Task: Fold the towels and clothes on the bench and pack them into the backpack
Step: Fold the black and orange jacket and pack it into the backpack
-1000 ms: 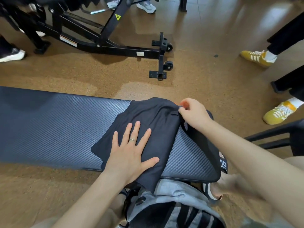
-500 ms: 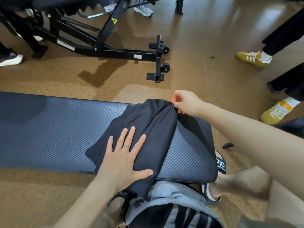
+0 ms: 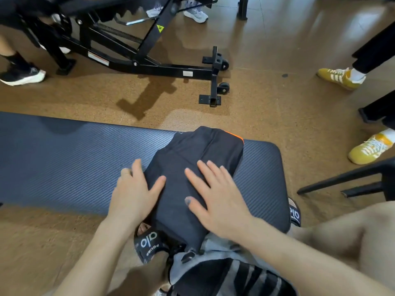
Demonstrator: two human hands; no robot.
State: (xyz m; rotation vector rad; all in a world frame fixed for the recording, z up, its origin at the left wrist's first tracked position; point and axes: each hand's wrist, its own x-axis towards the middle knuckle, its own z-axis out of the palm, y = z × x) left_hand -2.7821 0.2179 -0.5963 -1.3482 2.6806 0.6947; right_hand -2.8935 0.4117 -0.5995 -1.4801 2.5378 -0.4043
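Folded dark garment (image 3: 192, 167) pressed flat on padded counter (image 3: 74, 159), above open backpack (image 3: 224, 272).

Brown cork-like floor (image 3: 267, 112) all around; black exercise-machine frame (image 3: 149, 60) beyond the counter's far edge. One dark ribbed counter, running left to right. One garment on its right end, orange trim at the far corner, near edge hanging over the counter's near edge toward the backpack. One grey and black backpack on the floor below, mouth dark, contents impossible to tell. Two hands: left hand (image 3: 132, 193) at the garment's left edge, fingers straight and spread, thumb on the cloth; right hand (image 3: 218, 197) flat on top, fingers wide, holding nothing. Two yellow sneakers (image 3: 339, 75) at right, one black shoe (image 3: 23, 75) at left, two pale shoes (image 3: 195, 12) at the top.
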